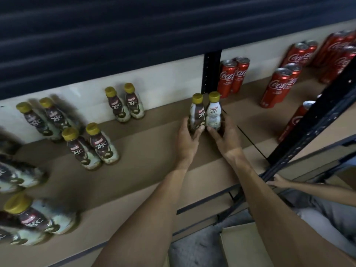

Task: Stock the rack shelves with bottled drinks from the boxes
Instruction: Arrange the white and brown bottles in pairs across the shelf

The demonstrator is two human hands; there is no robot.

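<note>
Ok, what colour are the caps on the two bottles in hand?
Mustard yellow on both caps of the held bottles, best in the head view.

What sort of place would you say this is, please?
Probably a shop stockroom: a metal rack with board shelves, coffee bottles and cola cans set out in pairs, and a cardboard box below.

"78c" bottles (196, 114) – "coca" cans (227, 79)

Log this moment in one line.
left hand: grips left bottle | right hand: grips right bottle | bottles: upright, side by side, over shelf
</note>
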